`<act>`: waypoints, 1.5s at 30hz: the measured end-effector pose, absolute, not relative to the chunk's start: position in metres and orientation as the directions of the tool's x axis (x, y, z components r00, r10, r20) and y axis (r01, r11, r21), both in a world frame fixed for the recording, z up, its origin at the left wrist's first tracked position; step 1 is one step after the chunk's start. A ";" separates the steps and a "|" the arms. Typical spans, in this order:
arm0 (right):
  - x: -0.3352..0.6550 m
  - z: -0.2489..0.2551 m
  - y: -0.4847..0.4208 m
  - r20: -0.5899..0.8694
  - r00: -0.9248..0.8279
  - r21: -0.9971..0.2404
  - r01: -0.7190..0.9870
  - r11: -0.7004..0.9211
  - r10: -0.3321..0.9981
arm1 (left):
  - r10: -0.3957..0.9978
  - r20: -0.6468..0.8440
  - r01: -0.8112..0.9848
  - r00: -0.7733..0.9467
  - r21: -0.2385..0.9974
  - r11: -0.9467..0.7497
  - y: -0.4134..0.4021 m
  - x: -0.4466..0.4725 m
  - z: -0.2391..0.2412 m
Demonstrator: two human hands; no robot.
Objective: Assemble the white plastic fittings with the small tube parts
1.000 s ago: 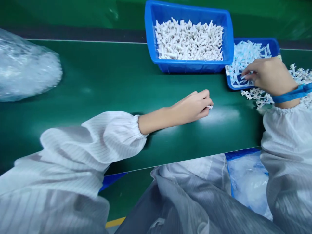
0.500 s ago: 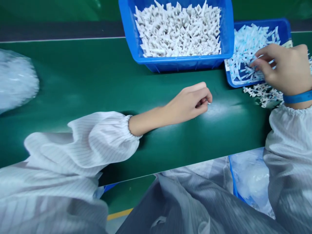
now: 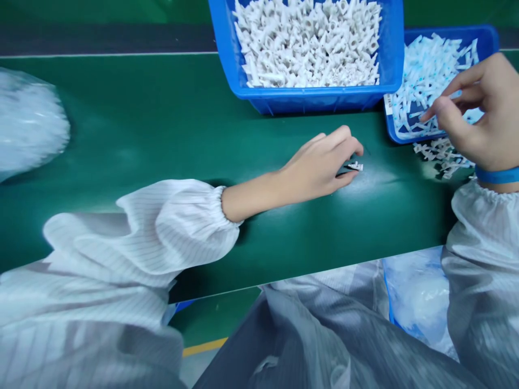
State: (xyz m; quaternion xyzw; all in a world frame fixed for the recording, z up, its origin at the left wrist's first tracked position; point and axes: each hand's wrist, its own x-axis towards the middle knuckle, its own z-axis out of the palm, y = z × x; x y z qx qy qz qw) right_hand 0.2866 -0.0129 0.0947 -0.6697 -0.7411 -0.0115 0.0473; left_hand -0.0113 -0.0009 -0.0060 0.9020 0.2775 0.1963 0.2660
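The left hand lies on the green surface. Its grip is pinched tight on a small white piece, between the thumb and the first finger. The piece sticks out past the fingertips, just above the surface, in front of the big blue bin.

The right hand hangs over the small blue tray, which is full of pale blue bits. Its thumb and fingers curl close together. I cannot tell if its grip has a bit in it or nothing.

What could go wrong? The white piece is tiny and only its end is held, so I think it could slip out and skid away over the smooth surface. The right wrist is also close to the loose heap of white pieces beside the tray. A bump could scatter them, or mix them in with the blue bits.

The surface is long, dark green and a bit shiny. The big bin stands at its far side, right next to the tray. A clear bag sits far off to the left. Below the near edge there is a white coat, another bag and a yellow line on the floor.
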 end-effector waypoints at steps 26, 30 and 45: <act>0.244 0.058 -0.031 -0.184 -0.650 -0.482 0.713 0.509 0.737 | 0.586 0.228 0.429 0.778 0.488 -0.760 -0.004 -0.016 -0.008; 0.249 0.064 -0.033 -0.132 -0.578 -0.472 0.751 0.462 0.805 | 0.558 0.217 0.397 0.801 0.504 -0.767 -0.002 -0.015 -0.006; 0.251 0.048 -0.028 0.236 -0.639 -0.584 0.509 0.633 0.732 | 0.590 0.150 0.416 0.793 0.573 -0.706 0.001 -0.007 -0.003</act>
